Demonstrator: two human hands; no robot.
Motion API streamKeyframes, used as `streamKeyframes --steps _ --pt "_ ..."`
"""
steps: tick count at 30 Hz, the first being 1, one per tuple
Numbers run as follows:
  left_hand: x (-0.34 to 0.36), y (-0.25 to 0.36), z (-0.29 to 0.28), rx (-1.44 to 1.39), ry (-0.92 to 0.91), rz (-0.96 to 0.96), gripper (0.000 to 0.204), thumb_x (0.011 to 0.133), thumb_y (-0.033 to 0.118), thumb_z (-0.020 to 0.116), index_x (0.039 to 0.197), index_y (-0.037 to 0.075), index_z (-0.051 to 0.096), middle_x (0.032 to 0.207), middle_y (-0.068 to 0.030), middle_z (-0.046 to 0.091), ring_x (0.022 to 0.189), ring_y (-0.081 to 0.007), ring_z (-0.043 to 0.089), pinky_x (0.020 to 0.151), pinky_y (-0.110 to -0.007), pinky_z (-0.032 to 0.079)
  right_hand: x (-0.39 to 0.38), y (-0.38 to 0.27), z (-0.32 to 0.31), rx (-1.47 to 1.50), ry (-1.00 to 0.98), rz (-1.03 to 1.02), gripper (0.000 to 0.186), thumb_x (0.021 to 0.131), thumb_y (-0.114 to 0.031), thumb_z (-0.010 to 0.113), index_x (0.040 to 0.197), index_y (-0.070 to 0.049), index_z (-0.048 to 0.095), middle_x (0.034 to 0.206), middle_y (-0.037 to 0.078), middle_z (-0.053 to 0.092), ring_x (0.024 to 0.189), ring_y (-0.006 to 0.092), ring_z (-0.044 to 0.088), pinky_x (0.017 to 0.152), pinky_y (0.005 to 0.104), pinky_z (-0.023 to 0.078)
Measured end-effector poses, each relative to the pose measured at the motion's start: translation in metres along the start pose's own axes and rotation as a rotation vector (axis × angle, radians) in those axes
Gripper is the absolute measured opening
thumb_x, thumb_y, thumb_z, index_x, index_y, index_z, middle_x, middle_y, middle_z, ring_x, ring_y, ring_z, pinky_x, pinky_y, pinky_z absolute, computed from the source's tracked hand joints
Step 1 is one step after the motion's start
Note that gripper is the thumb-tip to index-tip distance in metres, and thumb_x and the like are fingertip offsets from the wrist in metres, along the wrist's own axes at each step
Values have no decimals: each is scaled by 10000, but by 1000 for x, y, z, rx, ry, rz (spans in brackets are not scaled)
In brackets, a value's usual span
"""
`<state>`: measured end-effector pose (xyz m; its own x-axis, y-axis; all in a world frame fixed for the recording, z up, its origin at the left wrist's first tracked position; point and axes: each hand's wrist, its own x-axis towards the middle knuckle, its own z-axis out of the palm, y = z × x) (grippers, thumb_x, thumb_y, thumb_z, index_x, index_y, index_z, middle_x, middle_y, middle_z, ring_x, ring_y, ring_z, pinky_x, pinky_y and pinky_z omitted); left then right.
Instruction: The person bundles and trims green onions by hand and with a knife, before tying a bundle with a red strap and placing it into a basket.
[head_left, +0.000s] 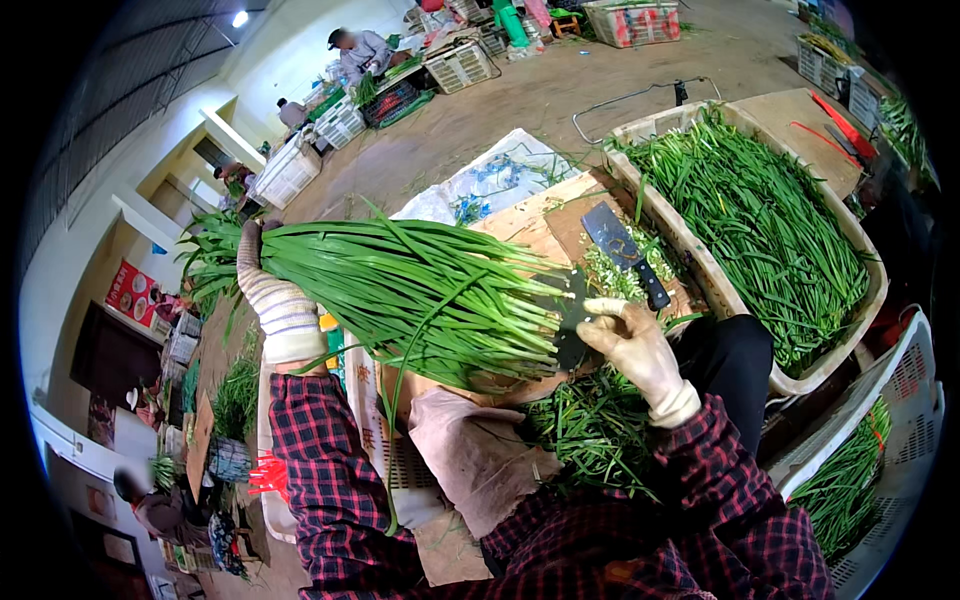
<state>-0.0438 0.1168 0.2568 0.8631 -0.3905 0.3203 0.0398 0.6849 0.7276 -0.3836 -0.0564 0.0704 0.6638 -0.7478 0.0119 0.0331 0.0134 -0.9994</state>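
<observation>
One long bunch of flat green leaves with pale stems (400, 290) extends over the tan wooden board (530, 212), clasped left of it by the striped knit-gloved left hand (270, 290). Toward the board's right, the cream-gloved right hand (635, 350) curves loosely, seemingly empty (tidying stem ends, probably); the next move likely wants nimble plucking.

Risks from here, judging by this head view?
1. Cut: the cleaver lies uncovered with its handle close to the right hand, so a careless reach could catch the blade.
2. Splay: the left hand grips the bunch of green stalks near its leafy end, so the pale stem ends might fan out or slip.
3. Mix-up: loose green leaves lie just below the bunch; stray stalks dropping there could get lost among them.
</observation>
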Motion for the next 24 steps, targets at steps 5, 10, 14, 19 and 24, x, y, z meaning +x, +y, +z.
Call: streamKeyframes --steps 5,10,14,19,24 --pt "-2 -5 5 -75 -26 -29 208 859 264 673 906 62 651 843 -75 676 751 -223 632 718 -385 543 25 -2 20 279 -182 25 234 875 -216 693 945 3 648 754 -29 597 647 43 486 587 210 400" --pt "-13 12 0 -132 -208 -104 192 882 260 643 862 70 622 783 -53 634 746 -225 593 756 -386 505 1 -17 19 422 -256 125 113 887 -135 674 892 -24 654 712 -32 578 623 51 498 588 214 409" --pt "-21 -13 6 -137 -185 -126 220 873 286 655 826 79 598 753 -45 604 752 -224 567 777 -392 473 -14 5 11 370 -229 161 122 852 -119 712 815 -18 655 702 -12 611 617 51 521 586 202 419" --pt "-35 -15 17 -300 -406 -192 198 874 266 661 831 104 553 726 15 523 704 -164 492 790 -331 408 -30 25 2 441 -200 123 152 853 -142 724 784 -21 663 662 -5 612 582 58 526 552 221 423" --pt "-31 -16 13 -405 -548 -107 194 862 209 676 909 110 517 736 80 482 652 -73 438 709 -279 378 -38 47 -14 -275 -206 183 213 850 -216 715 741 -39 670 595 42 604 572 132 584 557 291 464"
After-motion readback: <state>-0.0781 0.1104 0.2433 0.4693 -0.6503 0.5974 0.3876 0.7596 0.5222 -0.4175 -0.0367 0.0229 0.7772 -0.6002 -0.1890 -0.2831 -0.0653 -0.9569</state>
